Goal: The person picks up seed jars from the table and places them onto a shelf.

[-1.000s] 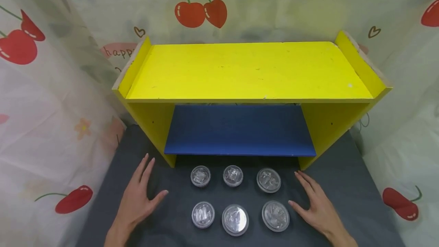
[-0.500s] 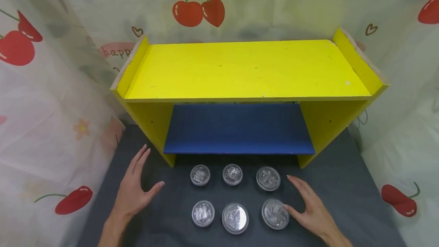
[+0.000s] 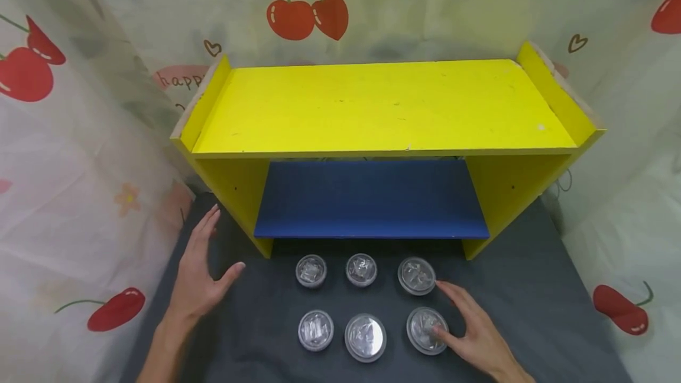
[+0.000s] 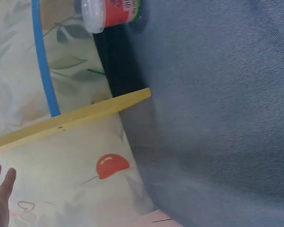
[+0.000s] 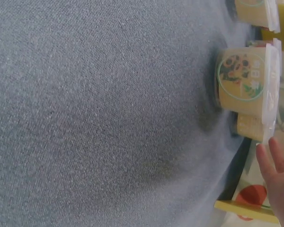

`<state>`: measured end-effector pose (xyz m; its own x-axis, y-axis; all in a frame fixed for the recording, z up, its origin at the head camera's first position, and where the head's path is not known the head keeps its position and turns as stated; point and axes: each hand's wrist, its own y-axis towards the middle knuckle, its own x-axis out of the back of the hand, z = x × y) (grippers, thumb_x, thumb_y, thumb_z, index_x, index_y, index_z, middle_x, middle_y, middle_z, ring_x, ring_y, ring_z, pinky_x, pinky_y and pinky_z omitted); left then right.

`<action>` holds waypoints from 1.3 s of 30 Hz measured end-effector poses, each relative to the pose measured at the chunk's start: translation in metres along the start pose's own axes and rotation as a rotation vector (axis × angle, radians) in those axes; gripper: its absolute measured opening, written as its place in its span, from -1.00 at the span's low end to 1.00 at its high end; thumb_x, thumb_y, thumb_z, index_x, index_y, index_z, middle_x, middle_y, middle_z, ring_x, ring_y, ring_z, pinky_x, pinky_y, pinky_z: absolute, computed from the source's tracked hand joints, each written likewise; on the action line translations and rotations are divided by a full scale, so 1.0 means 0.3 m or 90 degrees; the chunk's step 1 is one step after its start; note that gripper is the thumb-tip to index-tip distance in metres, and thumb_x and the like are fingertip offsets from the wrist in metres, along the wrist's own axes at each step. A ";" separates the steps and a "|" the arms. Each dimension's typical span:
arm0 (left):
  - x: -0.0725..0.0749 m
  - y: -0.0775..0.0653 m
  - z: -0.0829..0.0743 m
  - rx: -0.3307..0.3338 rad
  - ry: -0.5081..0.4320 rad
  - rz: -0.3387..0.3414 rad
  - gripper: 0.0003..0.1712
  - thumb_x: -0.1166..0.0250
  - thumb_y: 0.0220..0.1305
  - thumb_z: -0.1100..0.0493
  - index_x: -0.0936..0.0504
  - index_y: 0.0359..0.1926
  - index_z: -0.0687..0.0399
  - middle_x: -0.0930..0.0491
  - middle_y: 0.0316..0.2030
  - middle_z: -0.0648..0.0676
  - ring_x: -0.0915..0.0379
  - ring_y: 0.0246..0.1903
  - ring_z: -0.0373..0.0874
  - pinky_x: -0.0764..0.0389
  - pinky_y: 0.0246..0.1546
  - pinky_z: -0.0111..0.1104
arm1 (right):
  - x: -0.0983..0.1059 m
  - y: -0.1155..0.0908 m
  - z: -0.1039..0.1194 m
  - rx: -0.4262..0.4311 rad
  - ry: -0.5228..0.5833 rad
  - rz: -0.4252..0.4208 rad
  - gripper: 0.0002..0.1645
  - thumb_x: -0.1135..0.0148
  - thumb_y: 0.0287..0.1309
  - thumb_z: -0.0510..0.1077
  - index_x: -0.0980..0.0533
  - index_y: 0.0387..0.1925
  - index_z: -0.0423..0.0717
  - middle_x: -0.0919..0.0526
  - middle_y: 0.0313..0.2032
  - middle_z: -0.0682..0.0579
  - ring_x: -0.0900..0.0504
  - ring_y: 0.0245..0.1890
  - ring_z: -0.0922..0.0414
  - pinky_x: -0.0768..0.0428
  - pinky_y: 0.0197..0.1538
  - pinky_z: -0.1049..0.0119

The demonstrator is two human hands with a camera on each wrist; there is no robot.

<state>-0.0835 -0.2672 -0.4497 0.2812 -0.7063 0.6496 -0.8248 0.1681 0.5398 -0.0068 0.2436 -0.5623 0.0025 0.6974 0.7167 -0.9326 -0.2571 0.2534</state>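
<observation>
Several round, clear-lidded containers stand in two rows on the dark cloth. My right hand [image 3: 473,333] is at the front right container [image 3: 422,327], its thumb over the lid's right side; touching or hovering, I cannot tell. Its fingers reach close to the back right container [image 3: 417,275]. In the right wrist view its fingers extend near a tub with a printed label [image 5: 241,80]. To the left of the containers, my left hand [image 3: 194,282] is held with fingers extended and thumb apart, holding nothing. The left wrist view has a red-labelled jar [image 4: 116,12] at the top.
Behind the containers stands a yellow shelf unit [image 3: 383,108] with a blue lower board [image 3: 372,200]. Its side panel [image 4: 75,118] crosses the left wrist view. A cherry-printed curtain [image 3: 404,10] surrounds the dark cloth-covered table [image 3: 532,288] at the back and sides.
My right hand has moved left, and its thumb is now over the front right container. My left hand has shifted up and left, away from the containers. The containers have stayed put.
</observation>
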 end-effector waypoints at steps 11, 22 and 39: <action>0.027 0.063 -0.018 -0.021 -0.098 -0.053 0.05 -0.46 0.03 0.04 -0.17 0.50 0.15 -0.22 0.45 0.12 -0.26 0.33 0.19 -0.32 0.27 -0.45 | -0.038 0.002 -0.006 0.071 0.076 -0.014 -0.07 -0.62 -0.13 -0.15 -0.41 0.31 -0.17 -0.53 0.14 -0.07 -0.52 0.10 0.09 -0.45 0.09 0.51; 0.108 0.181 -0.191 -0.029 -0.192 -0.072 0.03 -0.25 -0.08 0.47 -0.09 0.49 0.34 -0.19 0.44 0.30 -0.25 0.37 0.11 -0.34 0.26 -0.42 | -0.075 -0.021 -0.014 0.013 0.117 0.007 -0.18 -0.59 -0.05 -0.10 -0.45 0.28 0.04 -0.53 0.15 0.08 -0.50 0.12 0.15 -0.41 0.10 0.54; 0.147 0.282 -0.150 -0.026 -0.265 -0.082 -0.02 -0.21 0.14 0.36 -0.01 0.56 0.09 -0.11 0.50 0.13 -0.20 0.39 0.11 -0.43 0.22 -0.32 | -0.110 -0.067 -0.031 -0.097 0.136 0.055 -0.11 -0.59 -0.08 0.05 -0.44 0.32 0.07 -0.55 0.19 0.18 -0.51 0.12 0.29 -0.36 0.13 0.53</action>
<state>-0.1188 -0.2533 -0.3512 0.1524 -0.9391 0.3081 -0.7737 0.0806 0.6285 0.0086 0.2319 -0.5971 -0.1406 0.8072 0.5733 -0.9696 -0.2295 0.0852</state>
